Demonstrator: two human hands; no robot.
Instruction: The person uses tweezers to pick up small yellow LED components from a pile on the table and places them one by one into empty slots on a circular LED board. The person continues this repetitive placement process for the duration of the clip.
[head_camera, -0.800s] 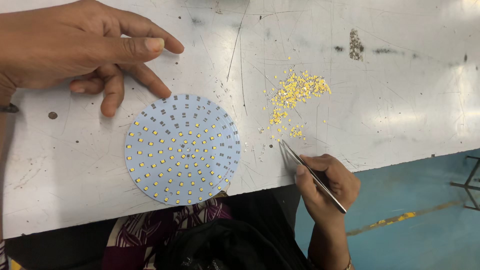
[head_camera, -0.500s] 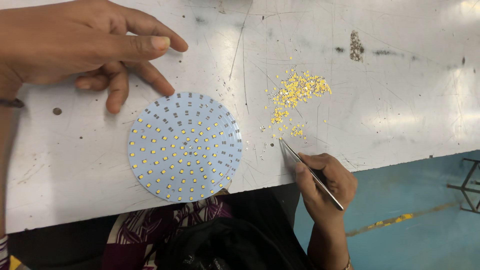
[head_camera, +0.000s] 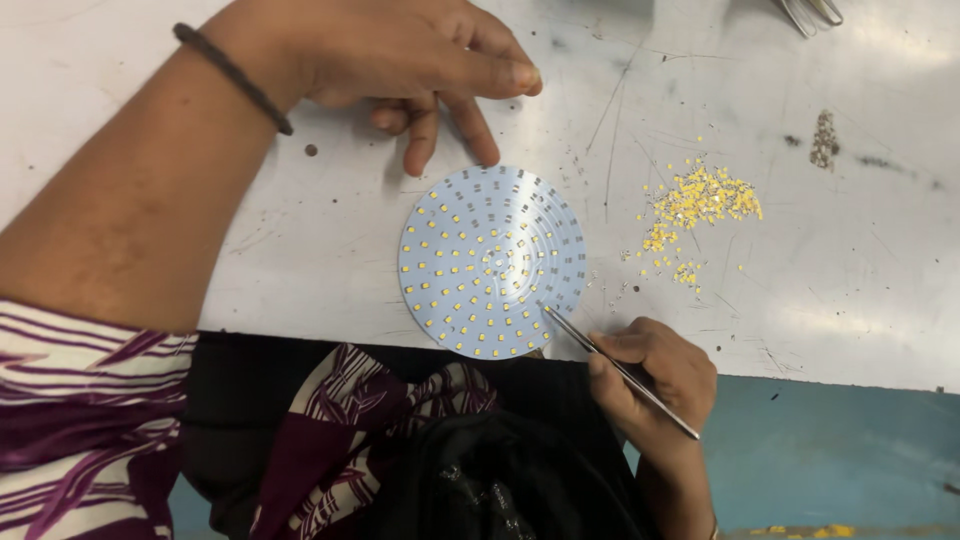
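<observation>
One round LED board sits near the front edge of the white table, its lower rim just about hanging over, and that's the first worry: a nudge from the tweezers could slide it off into the lap. The right hand has its fingers pinched shut on one pair of tweezers, with the tip touching the board's lower right area. Too much sideways push there could easily knock loose chips already seated, or flick the one being placed.

The left hand rests on the table just above the board, fingers loosely curled and holding nothing, so the board isn't pinned down.

One loose pile of yellow LED chips lies to the right, too many to count, with strays scattered around. A sleeve brushing through would scatter them further. One small grey clump sits further off.
</observation>
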